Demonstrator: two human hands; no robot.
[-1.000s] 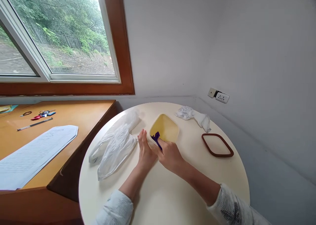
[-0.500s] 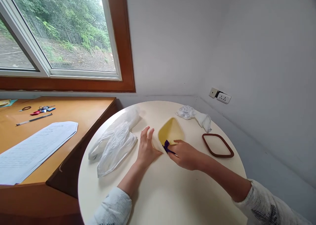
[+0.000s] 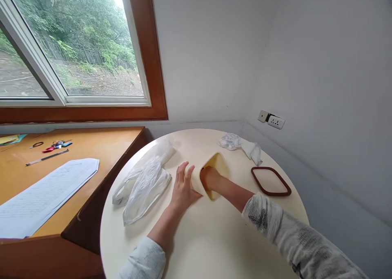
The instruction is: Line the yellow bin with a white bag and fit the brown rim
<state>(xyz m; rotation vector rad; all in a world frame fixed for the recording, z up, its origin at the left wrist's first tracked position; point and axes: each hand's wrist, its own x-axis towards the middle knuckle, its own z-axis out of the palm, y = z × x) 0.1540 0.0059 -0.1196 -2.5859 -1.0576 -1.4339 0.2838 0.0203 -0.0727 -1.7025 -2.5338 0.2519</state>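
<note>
A pale yellow container (image 3: 222, 165) sits near the middle of the round, cream tabletop (image 3: 202, 242), tilted so that its squarish opening leans toward the right forearm. The left hand (image 3: 183, 192) is on the container's left side, fingers and thumb spread apart in a curve along the outer wall, steadying it. The right hand (image 3: 210, 178) is inside the container, entering through the opening; the fingers are hidden by the near wall, so whether they are spread, pressed together or pinching something cannot be told. A light grey sleeve (image 3: 275, 220) with dark marks covers the right forearm, to the right of the container and nearer the wearer.

Left of the container, past the left hand, lies a crumpled, translucent white plastic bag (image 3: 147, 181). A smaller white bag (image 3: 252, 150), bunched narrow at its middle, lies beyond the container and to its right. Nearer than that bag, and directly right of the container, is a reddish-brown ring (image 3: 278, 193) with rounded corners, lying flat and apart from both hands.

Far to the left of the container, a wooden tabletop (image 3: 104, 142) carries a stack of papers (image 3: 55, 193), a pen (image 3: 47, 158) and a bunch of keys (image 3: 58, 145).
</note>
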